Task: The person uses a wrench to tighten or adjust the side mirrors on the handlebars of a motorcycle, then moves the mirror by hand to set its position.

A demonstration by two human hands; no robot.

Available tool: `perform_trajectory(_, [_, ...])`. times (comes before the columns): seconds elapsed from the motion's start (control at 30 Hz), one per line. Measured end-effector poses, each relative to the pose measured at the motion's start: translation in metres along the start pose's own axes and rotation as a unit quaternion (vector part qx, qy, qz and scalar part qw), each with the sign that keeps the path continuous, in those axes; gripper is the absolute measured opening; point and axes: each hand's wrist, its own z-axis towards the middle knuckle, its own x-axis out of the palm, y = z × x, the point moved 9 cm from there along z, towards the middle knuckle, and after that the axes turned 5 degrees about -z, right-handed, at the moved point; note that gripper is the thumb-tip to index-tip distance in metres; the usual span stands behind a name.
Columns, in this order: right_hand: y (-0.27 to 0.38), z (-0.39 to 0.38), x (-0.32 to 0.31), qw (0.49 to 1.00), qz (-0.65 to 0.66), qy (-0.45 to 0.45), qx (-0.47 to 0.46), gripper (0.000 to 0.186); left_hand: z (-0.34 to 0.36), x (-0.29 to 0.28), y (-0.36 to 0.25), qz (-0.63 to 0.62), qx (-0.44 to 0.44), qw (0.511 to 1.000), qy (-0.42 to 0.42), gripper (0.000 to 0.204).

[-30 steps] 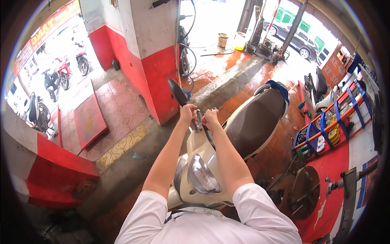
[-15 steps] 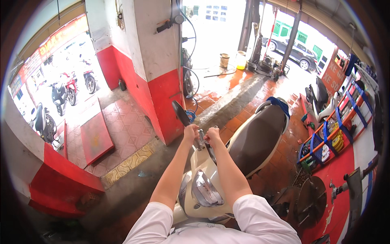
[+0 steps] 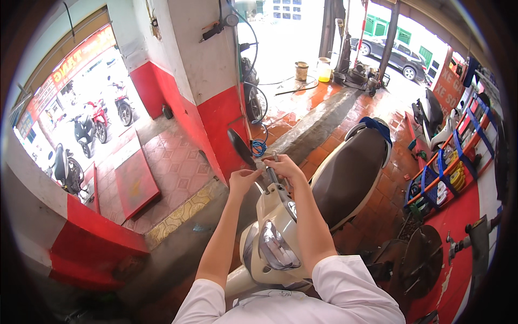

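Note:
A cream scooter stands in front of me, its clear headlight toward me and its dark brown seat beyond to the right. My left hand is closed, its fingertips pressed together at the stem of the round black mirror; what they pinch is partly hidden. Close beside it, my right hand curls over the handlebar from the right. A small metal end sticks up by its fingers. The hand covers part of the grip.
A red and white pillar rises left of the handlebar, with a coiled blue hose at its foot. On the right, an orange rack with blue straps holds bottles. A round dark metal plate lies below it. Parked motorbikes stand outside.
My left hand has shifted slightly left and down, its fist loosening into a pinch. My right hand has moved up and right, over the handlebar. The view has shifted a little.

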Motion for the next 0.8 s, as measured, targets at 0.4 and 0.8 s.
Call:
perform_trajectory(0.4, [0.016,0.003,0.021,0.973,-0.218,0.073,-0.028,0.032,-0.022,0.017,-0.013,-0.053,-0.001,0.987,0.154,0.036])
perform_trajectory(0.8, [-0.005,0.001,0.013,0.943,-0.298,0.119,0.088,0.040,-0.016,0.027,0.003,-0.012,0.000,0.979,0.201,0.034])
